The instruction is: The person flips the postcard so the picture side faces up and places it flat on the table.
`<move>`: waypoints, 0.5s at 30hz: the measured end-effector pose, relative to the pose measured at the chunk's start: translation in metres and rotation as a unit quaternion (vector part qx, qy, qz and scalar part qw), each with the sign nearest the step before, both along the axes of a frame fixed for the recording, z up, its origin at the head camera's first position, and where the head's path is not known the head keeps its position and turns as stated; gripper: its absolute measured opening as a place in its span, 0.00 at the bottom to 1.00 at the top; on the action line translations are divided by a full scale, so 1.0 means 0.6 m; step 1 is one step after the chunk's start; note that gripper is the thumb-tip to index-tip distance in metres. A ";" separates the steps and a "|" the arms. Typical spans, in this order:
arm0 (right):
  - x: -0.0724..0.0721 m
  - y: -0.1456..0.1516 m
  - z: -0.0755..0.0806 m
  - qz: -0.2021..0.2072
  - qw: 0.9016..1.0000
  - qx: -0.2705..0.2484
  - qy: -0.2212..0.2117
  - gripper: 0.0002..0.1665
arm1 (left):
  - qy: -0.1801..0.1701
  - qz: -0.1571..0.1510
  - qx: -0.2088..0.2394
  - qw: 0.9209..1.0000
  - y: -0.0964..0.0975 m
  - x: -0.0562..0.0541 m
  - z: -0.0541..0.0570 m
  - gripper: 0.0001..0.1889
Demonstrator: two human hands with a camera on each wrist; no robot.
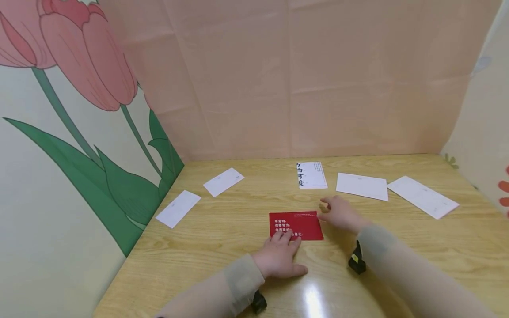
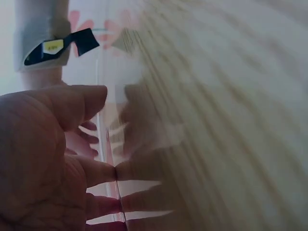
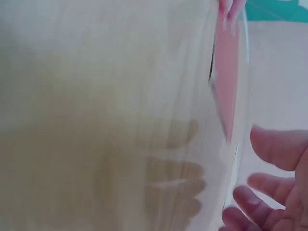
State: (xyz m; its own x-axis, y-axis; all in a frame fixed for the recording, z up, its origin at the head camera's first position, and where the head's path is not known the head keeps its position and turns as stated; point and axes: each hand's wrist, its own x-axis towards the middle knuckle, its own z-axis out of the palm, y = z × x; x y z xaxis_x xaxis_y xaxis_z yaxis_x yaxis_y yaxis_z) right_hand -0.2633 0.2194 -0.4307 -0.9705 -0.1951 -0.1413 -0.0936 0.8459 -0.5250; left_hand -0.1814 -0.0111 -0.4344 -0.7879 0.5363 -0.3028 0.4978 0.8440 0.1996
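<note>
A red card (image 1: 309,226) with white Chinese lettering lies flat near the middle of the table. My left hand (image 1: 278,255) rests its outstretched fingertips on the card's lower left part, covering some of the lettering. In the left wrist view that hand (image 2: 38,154) shows its fingertips on the card's edge, thumb held apart. To the right of the card my right hand (image 1: 341,215) hovers with loosely bent fingers. The right wrist view shows the fingers of this hand (image 3: 284,192) apart from the pinkish-looking card (image 3: 226,82), with nothing between them.
Behind the red card lies a white card (image 1: 313,176) with black lettering. Two white cards (image 1: 362,186) (image 1: 423,197) lie at the right, and two more (image 1: 178,209) (image 1: 223,182) at the left. A pink cloth (image 1: 294,88) hangs along the wooden table's (image 1: 191,269) back edge.
</note>
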 end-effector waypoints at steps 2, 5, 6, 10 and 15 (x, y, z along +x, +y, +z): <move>-0.008 0.015 -0.001 -0.010 0.999 0.036 0.031 0.41 | 0.007 0.000 0.000 1.000 -0.003 -0.001 0.000 0.42; -0.019 0.044 -0.004 -0.013 0.994 0.088 0.061 0.44 | 0.011 0.000 0.004 1.000 -0.010 -0.004 0.001 0.42; -0.023 0.055 -0.005 -0.014 0.994 0.097 0.057 0.46 | 0.011 0.001 0.005 1.000 -0.013 -0.006 0.002 0.42; -0.028 0.095 -0.006 -0.012 0.993 0.116 0.018 0.53 | -0.003 0.013 0.012 1.000 -0.025 -0.020 0.003 0.41; -0.028 0.128 -0.010 -0.008 0.993 0.118 -0.008 0.58 | -0.012 0.032 0.021 0.999 -0.039 -0.046 -0.001 0.40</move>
